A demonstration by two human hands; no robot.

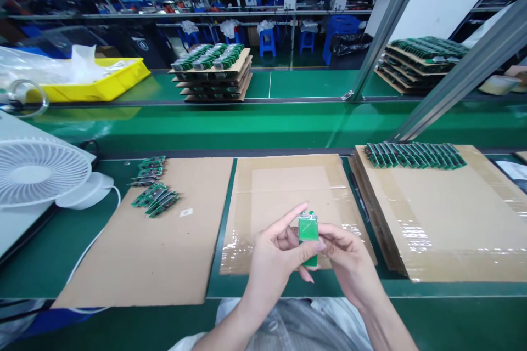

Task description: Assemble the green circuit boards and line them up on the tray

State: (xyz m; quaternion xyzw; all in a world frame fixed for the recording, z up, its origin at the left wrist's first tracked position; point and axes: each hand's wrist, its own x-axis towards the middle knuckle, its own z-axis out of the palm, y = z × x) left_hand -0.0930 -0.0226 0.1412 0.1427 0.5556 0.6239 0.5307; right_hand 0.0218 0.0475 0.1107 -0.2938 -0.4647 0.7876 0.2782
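Observation:
My left hand (276,255) and my right hand (348,258) meet over the middle cardboard sheet (288,175), and both grip one small green circuit board (308,228). The board stands upright between my fingers, with two small green parts at its top edge. My left index finger points up beside it. A loose pile of similar green boards (154,186) lies on the left cardboard sheet (164,241). A neat row of green boards (415,154) stands along the far edge of the right cardboard stack (453,214).
A white fan (37,170) with its cable stands at the left. Beyond the bench runs a green conveyor belt (247,126), with stacked cardboard trays of boards (214,68), a second stack (420,60) and a yellow bin (102,85). Metal frame posts (453,82) slant at right.

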